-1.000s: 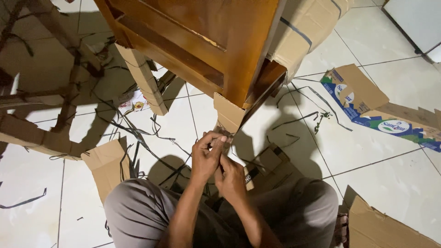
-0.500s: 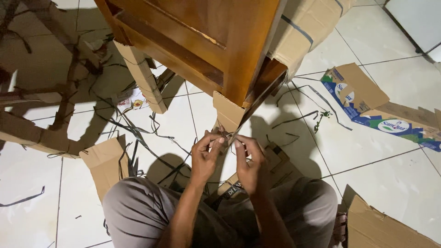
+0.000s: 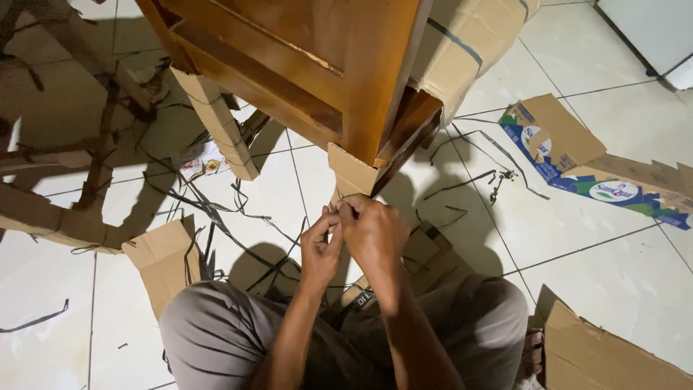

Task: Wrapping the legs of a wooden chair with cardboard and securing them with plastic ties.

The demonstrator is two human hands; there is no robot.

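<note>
A brown wooden furniture piece point(image 3: 317, 65) stands tilted over the tiled floor, its near leg wrapped in a cardboard sleeve point(image 3: 351, 172). Just below that sleeve my left hand point(image 3: 320, 249) and my right hand point(image 3: 373, 232) meet, fingertips pinched together on a thin dark strap point(image 3: 339, 207) at the leg's foot. The right hand lies partly over the left, hiding what is between the fingers. Another cardboard-wrapped leg point(image 3: 216, 123) stands further left.
Cut dark straps point(image 3: 216, 209) lie scattered over the white tiles. Cardboard pieces lie around: one flat piece point(image 3: 162, 260) at my left knee, a printed blue box flap point(image 3: 570, 155) at right, another sheet point(image 3: 606, 354) at lower right. Wrapped frame parts point(image 3: 50, 217) lie left.
My right hand moved up and left from beside the left hand, closing over it at the leg's foot. The view shifted slightly.
</note>
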